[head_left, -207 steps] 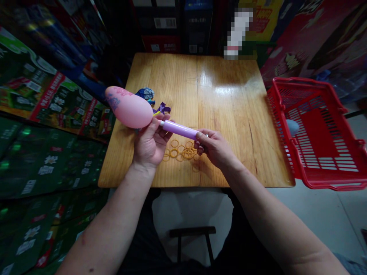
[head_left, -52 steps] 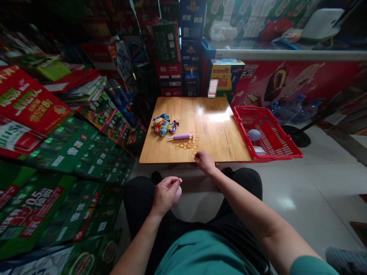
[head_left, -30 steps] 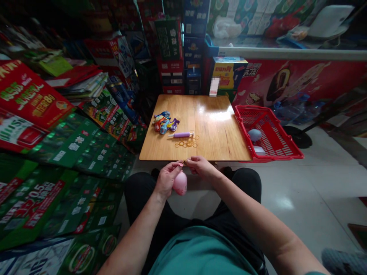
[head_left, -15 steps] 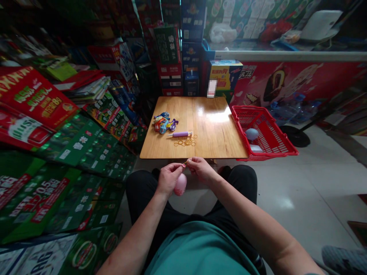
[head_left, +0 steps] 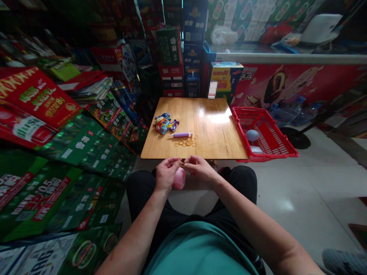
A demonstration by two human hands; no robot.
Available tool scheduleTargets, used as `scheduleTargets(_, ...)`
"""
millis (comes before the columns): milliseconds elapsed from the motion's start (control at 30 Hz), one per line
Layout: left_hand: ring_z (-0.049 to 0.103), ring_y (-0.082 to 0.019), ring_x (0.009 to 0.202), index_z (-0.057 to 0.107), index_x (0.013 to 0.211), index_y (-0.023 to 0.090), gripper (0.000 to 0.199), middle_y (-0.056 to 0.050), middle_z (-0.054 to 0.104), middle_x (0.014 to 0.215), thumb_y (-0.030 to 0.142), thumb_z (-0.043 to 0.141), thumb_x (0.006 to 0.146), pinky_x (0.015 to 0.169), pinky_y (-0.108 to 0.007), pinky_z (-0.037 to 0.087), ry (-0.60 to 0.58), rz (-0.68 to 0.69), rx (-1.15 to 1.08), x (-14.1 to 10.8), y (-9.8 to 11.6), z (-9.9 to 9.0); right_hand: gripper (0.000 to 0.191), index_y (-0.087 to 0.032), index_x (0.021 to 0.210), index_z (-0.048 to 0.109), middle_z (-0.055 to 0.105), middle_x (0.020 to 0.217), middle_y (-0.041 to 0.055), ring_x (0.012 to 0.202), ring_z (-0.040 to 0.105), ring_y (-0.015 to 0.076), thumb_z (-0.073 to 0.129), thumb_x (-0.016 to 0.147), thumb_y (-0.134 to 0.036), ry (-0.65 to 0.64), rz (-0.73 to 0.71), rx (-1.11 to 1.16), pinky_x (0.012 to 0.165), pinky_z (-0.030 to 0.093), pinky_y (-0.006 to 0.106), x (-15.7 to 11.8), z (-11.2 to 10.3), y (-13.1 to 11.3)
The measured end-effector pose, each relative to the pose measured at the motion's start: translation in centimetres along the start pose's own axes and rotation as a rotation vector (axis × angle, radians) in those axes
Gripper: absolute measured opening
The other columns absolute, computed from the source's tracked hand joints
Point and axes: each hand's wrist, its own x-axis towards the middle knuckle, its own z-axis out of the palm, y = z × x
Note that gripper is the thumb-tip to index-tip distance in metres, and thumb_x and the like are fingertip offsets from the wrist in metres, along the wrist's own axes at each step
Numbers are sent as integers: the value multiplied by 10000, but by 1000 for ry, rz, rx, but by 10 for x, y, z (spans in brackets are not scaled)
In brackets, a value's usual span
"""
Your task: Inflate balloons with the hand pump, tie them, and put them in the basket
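My left hand (head_left: 167,174) is shut on the knotted neck of a small inflated pink balloon (head_left: 179,178), which hangs below the fingers. My right hand (head_left: 199,169) pinches a thin rubber band (head_left: 182,163) against that neck, just past the front edge of the table. Both hands are close together over my lap. On the wooden table (head_left: 212,126) lie a loose pile of tan rubber bands (head_left: 186,143), a lilac hand pump (head_left: 181,134) and a heap of deflated multicoloured balloons (head_left: 164,124).
A red plastic basket (head_left: 265,131) at the table's right side holds a pale blue balloon (head_left: 252,135) and a white balloon (head_left: 256,149). Stacked cartons and green and red boxes crowd the left and back. My dark trousers lie beneath my hands.
My right hand has come from the rubber bands on the table to the balloon's neck. Both hands now sit closer together, and the pink balloon hangs between them.
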Motion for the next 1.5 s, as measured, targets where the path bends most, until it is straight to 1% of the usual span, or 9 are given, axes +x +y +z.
scheduleTargets(133,723,-176,750,780,896,145,323,-82,797,882,347,933,694,719,-289,554,-21,11,-28,-1,4,-1,184,-162,829,660,567,672,-40,536,407,75,747,774,-314,20,83,-52,498,265,234,2,-6,2)
scheduleTargets(300,716,-187,786,807,867,157,252,-90,798,895,330,919,722,734,-289,552,-122,13,-24,-6,7,-5,187,-184,672,549,436,552,-64,484,331,71,721,694,-251,44,277,178,461,176,246,5,-6,10)
scheduleTargets(367,717,-195,788,817,884,162,243,-98,802,907,327,914,734,733,-298,558,-179,0,-21,-7,6,-8,209,-197,652,494,402,559,-72,478,292,64,694,676,-249,21,318,227,461,159,244,7,-6,13)
scheduleTargets(500,705,-192,757,826,906,174,225,-82,796,867,332,894,761,690,-285,541,-307,-35,21,-9,6,-15,164,-186,660,501,412,578,-66,483,257,54,657,643,-233,-26,393,298,464,133,241,12,-4,19)
scheduleTargets(733,671,-168,764,802,883,162,179,-60,766,843,320,835,805,697,-254,503,-400,-41,161,-7,12,-22,165,-170,664,540,387,564,-78,493,261,52,699,646,-211,-40,366,334,475,157,230,17,-2,21)
scheduleTargets(1000,651,-165,745,758,845,157,151,-48,743,813,271,827,772,705,-260,488,-340,-26,193,-6,7,-21,162,-150,722,643,461,555,-68,492,313,57,773,638,-195,35,296,280,475,175,233,18,-1,28)
scheduleTargets(1233,651,-164,755,757,879,156,222,-60,746,836,352,834,810,690,-253,486,-287,-68,152,-6,-1,-26,208,-156,725,611,444,584,-71,499,296,53,793,666,-239,15,309,335,477,181,225,19,-4,32)
scheduleTargets(1400,608,-143,704,749,917,176,212,-30,707,816,360,819,838,650,-244,465,-379,-79,59,-10,1,-31,175,-145,740,619,468,600,-56,496,297,49,765,660,-198,-30,379,351,469,174,214,20,-1,38)
scheduleTargets(1500,634,-165,780,762,921,171,182,-47,719,866,339,791,857,714,-261,486,-489,-63,140,-10,4,-34,159,-147,726,607,520,617,-29,495,316,51,741,655,-196,-47,415,335,464,168,212,22,1,42)
